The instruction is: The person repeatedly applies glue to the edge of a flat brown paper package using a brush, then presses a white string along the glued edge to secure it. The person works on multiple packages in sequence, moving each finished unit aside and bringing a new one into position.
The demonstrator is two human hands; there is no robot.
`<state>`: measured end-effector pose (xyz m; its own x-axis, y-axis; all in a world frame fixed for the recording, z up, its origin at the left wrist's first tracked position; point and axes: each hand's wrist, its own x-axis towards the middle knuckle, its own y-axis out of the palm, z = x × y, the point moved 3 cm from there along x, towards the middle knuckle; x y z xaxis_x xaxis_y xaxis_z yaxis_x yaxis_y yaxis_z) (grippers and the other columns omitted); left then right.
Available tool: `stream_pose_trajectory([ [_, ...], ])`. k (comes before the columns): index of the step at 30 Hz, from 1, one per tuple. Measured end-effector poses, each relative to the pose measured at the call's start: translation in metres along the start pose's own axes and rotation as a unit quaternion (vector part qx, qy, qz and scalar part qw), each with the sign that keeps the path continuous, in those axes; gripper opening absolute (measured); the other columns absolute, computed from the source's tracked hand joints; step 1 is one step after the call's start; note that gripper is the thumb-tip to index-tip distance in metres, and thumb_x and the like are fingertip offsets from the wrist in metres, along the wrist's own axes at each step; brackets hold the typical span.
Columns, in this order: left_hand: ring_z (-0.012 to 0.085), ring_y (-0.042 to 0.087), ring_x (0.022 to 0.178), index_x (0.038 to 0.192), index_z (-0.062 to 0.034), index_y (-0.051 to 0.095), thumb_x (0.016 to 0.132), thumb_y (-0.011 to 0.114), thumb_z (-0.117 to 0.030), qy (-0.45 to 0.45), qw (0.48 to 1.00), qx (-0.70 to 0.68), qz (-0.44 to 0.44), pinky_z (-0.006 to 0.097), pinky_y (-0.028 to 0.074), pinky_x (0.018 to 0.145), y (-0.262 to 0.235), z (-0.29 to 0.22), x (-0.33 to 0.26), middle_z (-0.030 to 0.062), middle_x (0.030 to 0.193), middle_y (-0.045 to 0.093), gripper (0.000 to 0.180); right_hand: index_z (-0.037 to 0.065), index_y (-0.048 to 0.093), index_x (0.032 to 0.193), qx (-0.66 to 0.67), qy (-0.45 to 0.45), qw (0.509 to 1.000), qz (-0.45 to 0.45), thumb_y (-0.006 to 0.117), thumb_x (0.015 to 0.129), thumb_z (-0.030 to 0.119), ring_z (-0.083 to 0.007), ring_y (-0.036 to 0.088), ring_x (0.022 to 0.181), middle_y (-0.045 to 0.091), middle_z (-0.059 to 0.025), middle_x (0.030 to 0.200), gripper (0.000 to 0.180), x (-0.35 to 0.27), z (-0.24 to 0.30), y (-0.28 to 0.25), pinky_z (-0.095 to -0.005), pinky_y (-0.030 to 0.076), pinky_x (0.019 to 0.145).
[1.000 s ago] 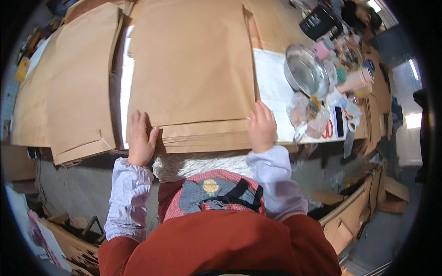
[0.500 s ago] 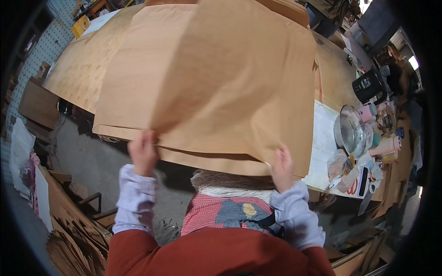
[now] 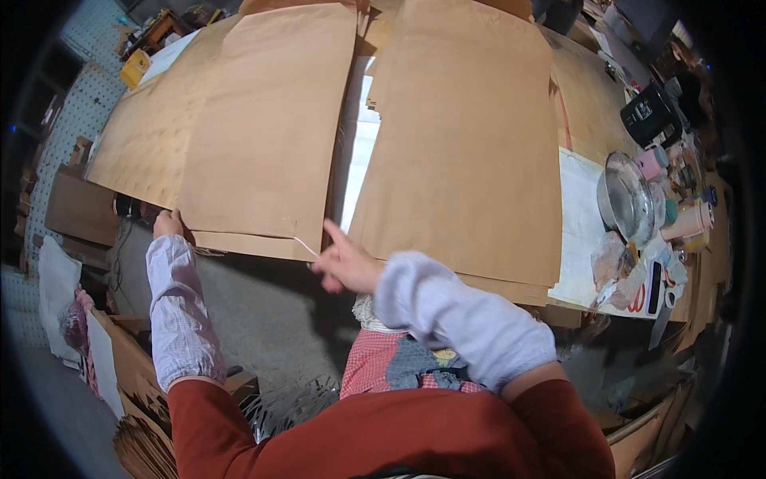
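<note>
Two stacks of large brown paper bags lie side by side, a left stack (image 3: 263, 136) and a right stack (image 3: 471, 144). The top left bag has a folded strip along its near edge, with a white string (image 3: 306, 247) at that strip's right end. My left hand (image 3: 168, 224) is closed on the near left corner of this bag; its fingertips are partly hidden. By the opposite near corner, my right hand (image 3: 348, 261) has its fingers apart, the index finger stretched out along the bag's side edge. The string's end lies close to its fingertips.
Both stacks rest on a wooden table (image 3: 148, 136). On the right stand a metal bowl (image 3: 624, 199), a pink cup (image 3: 650, 163), a black box-shaped container (image 3: 653, 114) and a phone (image 3: 655, 287). White string bundles hang over my lap. Cardboard (image 3: 132, 359) stands at lower left.
The bag both hands held over the right stack now lies flat on the left one. My hands have moved left; the right one has let go. The right stack and a gap between stacks show.
</note>
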<state>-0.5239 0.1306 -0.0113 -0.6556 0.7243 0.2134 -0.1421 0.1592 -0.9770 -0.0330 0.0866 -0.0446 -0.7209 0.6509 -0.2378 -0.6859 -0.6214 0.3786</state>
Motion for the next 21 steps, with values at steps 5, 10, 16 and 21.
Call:
stream_pose_trajectory([
  [5, 0.0305, 0.062, 0.097, 0.106, -0.0071, 0.06, 0.086, 0.067, -0.026, 0.193, 0.946, 0.002, -0.259, 0.04, 0.049, 0.083, -0.063, -0.09, -0.096, 0.0118, 0.102, 0.066, 0.028, 0.002, 0.065, 0.119, -0.2, -0.033, 0.977, 0.062, 0.067, 0.089, 0.019, -0.0164, 0.063, 0.089, 0.067, -0.009, 0.098, 0.034, -0.186, 0.032, -0.074, -0.0313, 0.051, 0.078],
  [10, 0.0248, 0.064, 0.073, 0.087, -0.0079, 0.065, 0.07, 0.07, 0.002, 0.452, 0.827, -0.333, -0.037, 0.036, 0.049, 0.063, -0.062, -0.196, -0.295, 0.0102, 0.087, 0.066, 0.02, 0.003, 0.064, 0.113, -0.629, 0.006, 0.538, -0.561, 0.055, 0.087, 0.002, -0.0311, 0.062, 0.085, 0.063, -0.0167, 0.091, 0.028, -0.369, 0.075, -0.192, -0.0397, 0.05, 0.076],
  [16, 0.0285, 0.06, 0.073, 0.081, -0.008, 0.064, 0.073, 0.063, -0.015, 0.661, 0.645, -0.331, 0.191, 0.039, 0.048, 0.065, -0.043, -0.287, -0.456, 0.0076, 0.075, 0.058, 0.011, 0.009, 0.06, 0.125, -0.726, 0.08, 0.437, -0.525, 0.057, 0.081, -0.006, -0.0353, 0.061, 0.093, 0.061, -0.0172, 0.101, 0.046, -0.431, 0.063, -0.227, -0.0389, 0.049, 0.081],
  [21, 0.0283, 0.063, 0.079, 0.086, -0.0106, 0.068, 0.081, 0.063, -0.018, 0.628, 0.682, -0.293, 0.235, 0.039, 0.05, 0.067, -0.019, -0.293, -0.481, 0.0071, 0.078, 0.061, 0.01, 0.0, 0.06, 0.098, -0.314, -0.205, 0.61, -0.698, 0.065, 0.089, 0.003, -0.0098, 0.055, 0.066, 0.059, -0.0041, 0.075, 0.011, -0.43, 0.074, -0.204, -0.0238, 0.045, 0.059],
])
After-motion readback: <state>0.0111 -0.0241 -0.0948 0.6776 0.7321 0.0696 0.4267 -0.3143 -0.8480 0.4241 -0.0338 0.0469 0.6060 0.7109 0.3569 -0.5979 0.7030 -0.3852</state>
